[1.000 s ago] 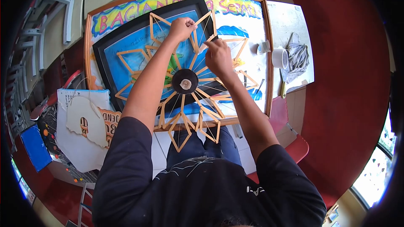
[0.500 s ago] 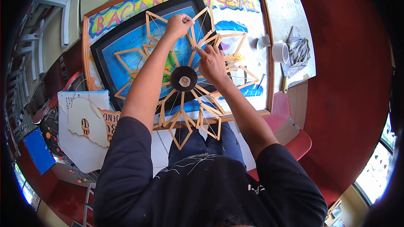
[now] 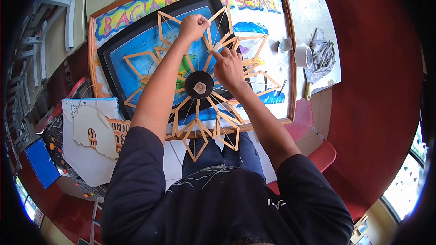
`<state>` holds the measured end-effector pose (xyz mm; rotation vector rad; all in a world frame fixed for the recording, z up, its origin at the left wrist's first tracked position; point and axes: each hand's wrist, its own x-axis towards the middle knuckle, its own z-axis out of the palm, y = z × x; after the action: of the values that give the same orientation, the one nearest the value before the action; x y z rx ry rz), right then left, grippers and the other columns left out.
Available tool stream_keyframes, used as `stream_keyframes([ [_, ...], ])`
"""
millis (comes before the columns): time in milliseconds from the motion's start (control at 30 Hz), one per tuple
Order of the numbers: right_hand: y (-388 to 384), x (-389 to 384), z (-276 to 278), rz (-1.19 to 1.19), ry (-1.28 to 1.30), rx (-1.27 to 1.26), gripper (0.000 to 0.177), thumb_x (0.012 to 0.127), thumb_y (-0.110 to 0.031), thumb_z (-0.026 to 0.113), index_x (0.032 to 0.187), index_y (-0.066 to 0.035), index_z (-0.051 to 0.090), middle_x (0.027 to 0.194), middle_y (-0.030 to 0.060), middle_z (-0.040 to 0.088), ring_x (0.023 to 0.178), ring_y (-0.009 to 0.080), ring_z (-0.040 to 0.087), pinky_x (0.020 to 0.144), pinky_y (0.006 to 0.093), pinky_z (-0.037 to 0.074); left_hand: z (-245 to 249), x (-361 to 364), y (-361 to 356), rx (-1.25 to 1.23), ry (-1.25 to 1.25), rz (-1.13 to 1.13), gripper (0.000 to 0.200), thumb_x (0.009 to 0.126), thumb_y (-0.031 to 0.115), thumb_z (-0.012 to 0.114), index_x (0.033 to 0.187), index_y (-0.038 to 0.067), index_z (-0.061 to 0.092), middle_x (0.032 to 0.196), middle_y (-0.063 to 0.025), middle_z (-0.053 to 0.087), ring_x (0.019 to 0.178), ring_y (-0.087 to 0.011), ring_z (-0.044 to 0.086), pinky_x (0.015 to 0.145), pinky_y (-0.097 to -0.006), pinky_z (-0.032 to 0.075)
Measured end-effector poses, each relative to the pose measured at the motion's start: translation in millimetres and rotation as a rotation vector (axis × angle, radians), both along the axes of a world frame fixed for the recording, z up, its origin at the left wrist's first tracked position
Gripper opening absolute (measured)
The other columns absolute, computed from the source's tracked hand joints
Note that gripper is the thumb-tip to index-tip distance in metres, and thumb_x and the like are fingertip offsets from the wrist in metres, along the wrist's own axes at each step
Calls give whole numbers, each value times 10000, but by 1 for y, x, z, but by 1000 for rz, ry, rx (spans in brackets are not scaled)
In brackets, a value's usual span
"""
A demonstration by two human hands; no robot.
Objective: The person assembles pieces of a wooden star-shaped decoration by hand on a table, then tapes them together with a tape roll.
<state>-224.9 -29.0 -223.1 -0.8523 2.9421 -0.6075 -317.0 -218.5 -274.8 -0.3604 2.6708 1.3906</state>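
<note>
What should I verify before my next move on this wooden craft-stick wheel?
1. Left hand closed on an upper spoke of the wooden craft-stick wheel: ok.
2. Right hand touching a stick joint with its index finger: ok.
3. That joint bonded: cannot tell.
4. Black round hub seated at the wheel's centre: ok.
5. Wheel fully supported by the painted wood-framed board: not ok, lower points overhang its near edge.
6. White tape roll on the side table at right: ok.
</note>
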Motion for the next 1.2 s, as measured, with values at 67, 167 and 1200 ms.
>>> stream_keyframes([
  [67, -1, 1, -1, 7, -2, 3, 409, 760, -18, 571, 1133, -128, 697, 904, 80, 575, 893, 252, 539, 762, 377, 386, 0, 1, 0, 11, -5, -2, 258, 845, 260, 743, 949, 25, 724, 838, -86, 729, 753, -166, 696, 688, -307, 548],
  [167, -2, 1, 0, -14, -18, 3, 419, 760, -18, 573, 1143, -134, 697, 904, 79, 577, 890, 249, 538, 761, 376, 387, 1, 1, -2, 22, 2, -6, 255, 848, 257, 739, 954, 25, 722, 829, -84, 726, 743, -166, 691, 679, -308, 545],
  [1200, -10, -4, 11, 81, -80, 205, 409, 775, -79, 590, 1179, -21, 622, 970, 91, 654, 973, 254, 589, 802, 370, 420, -12, -3, -4, 63, 70, -14, 231, 807, 222, 770, 906, 20, 715, 804, -91, 726, 714, -196, 694, 667, -320, 542],
])
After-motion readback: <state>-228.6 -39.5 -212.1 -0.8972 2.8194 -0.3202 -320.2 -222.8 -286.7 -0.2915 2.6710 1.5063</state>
